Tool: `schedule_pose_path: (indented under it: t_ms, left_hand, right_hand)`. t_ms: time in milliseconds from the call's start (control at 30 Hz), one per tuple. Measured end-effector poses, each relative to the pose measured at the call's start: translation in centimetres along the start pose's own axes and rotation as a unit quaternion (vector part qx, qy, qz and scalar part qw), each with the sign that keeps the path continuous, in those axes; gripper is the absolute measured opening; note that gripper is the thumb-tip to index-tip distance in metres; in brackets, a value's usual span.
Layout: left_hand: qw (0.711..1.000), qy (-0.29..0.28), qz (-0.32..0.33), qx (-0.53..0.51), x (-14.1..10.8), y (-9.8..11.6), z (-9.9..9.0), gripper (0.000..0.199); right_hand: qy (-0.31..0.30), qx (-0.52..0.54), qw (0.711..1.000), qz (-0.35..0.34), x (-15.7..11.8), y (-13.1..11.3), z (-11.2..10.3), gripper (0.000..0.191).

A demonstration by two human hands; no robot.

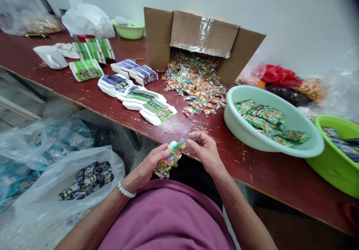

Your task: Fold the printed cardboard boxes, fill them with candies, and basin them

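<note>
My left hand grips a small green printed box in front of my body, its white flap raised at the top. At the box's open end, my right hand pinches a clear packet of colourful candies between thumb and fingertips. The packet lies partly over the box mouth; how far it is inside I cannot tell. On the table ahead, a fanned row of flat green boxes lies close to both hands. Behind it, many similar candy packets spill from a cardboard box.
A pale green basin of filled green boxes stands at the right, beside a lime basin. Stacked green cartons, purple cartons and a white cup are at the left. Plastic bags with packets sit below the table edge.
</note>
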State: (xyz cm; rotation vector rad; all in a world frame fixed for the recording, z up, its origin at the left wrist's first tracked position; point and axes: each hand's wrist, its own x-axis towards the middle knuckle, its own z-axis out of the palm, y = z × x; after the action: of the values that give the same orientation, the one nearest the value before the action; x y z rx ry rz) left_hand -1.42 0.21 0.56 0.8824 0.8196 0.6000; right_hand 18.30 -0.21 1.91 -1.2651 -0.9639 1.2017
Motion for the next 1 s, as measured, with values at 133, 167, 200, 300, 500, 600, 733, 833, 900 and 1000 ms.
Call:
schedule_pose_path:
  t_ms: [133,167,200,300,500,600,733,833,900,1000]
  left_hand:
    - [1.0,-0.003,0.004,-0.001,0.08,-0.11,-0.07,0.043]
    - [1.0,-0.003,0.004,-0.001,0.09,-0.12,-0.08,0.043]
    - [1.0,-0.003,0.003,-0.002,0.11,-0.13,-0.09,0.043]
    - [1.0,-0.003,0.004,-0.003,0.14,-0.17,-0.11,0.044]
    - [1.0,-0.004,0.005,-0.009,0.07,-0.19,-0.1,0.042]
    - [1.0,-0.004,0.003,-0.012,0.01,-0.12,-0.04,0.04]
    - [1.0,-0.006,0.005,-0.015,0.0,-0.07,-0.04,0.04]
    - [1.0,-0.008,0.005,-0.02,0.02,-0.06,-0.04,0.04]
    - [1.0,-0.006,0.003,-0.026,0.06,-0.05,0.05,0.039]
    - [0.999,0.015,-0.006,-0.04,0.22,0.02,0.34,0.039]
  right_hand:
    - [0.005,0.0,1.0,-0.012,0.05,0.1,0.02,0.037]
    - [0.007,0.0,1.0,-0.016,0.07,0.1,0.03,0.037]
    - [0.009,0.001,1.0,-0.019,0.08,0.09,0.05,0.037]
    - [0.01,0.003,1.0,-0.014,0.09,0.04,0.08,0.037]
    - [0.008,0.008,1.0,-0.01,0.09,0.05,0.12,0.037]
    - [0.004,0.006,1.0,-0.011,0.04,-0.01,0.15,0.036]
    - [0.001,0.001,1.0,-0.011,0.09,-0.08,0.17,0.036]
    - [0.0,-0.001,1.0,-0.012,0.19,0.02,0.16,0.035]
    - [0.0,-0.013,1.0,-0.021,0.09,0.08,0.19,0.033]
    - [-0.029,-0.08,0.994,-0.063,-0.51,-0.06,0.35,0.025]
